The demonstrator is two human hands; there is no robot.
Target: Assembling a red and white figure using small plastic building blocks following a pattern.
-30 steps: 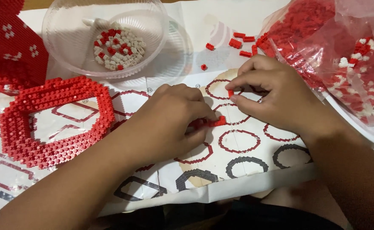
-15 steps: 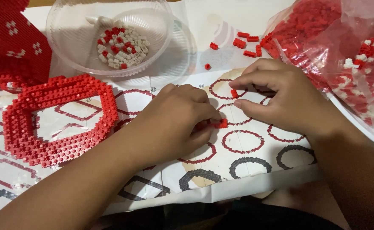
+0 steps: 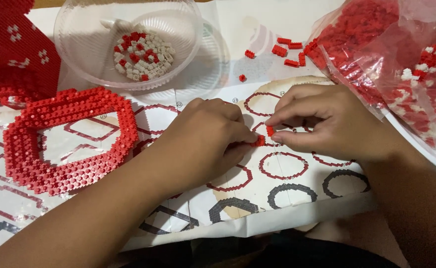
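the printed instruction sheet (image 3: 287,198) covered most of the table, its red and black ring diagrams facing up so the hands could work directly over the outlines. at 2 o'clock from the hands lay the clear plastic bags of red and white bricks (image 3: 406,64), mouths open toward the worker, within easy reach of the right side. at 9 o'clock sat the red brick ring (image 3: 69,141), an eight-sided frame laid flat on the sheet over a matching diagram, apparently parked there as a finished layer. at 11 o'clock stood the clear plastic bowl (image 3: 123,39), holding a small sorted heap of red and white pieces in its bottom.

the left hand (image 3: 203,144) rested knuckles-up near the sheet's middle, fingers curled narrow and pinching the small red brick piece (image 3: 258,141) at its fingertips, braced low on the paper for steadiness. the right hand (image 3: 337,126) met it from 3 o'clock, thumb and forefinger closed narrowly on a tiny red brick (image 3: 269,130), held touching or just above the left hand's piece, which one i cannot tell. a few loose red bricks (image 3: 287,49) lay scattered at 12 o'clock, near the bags.
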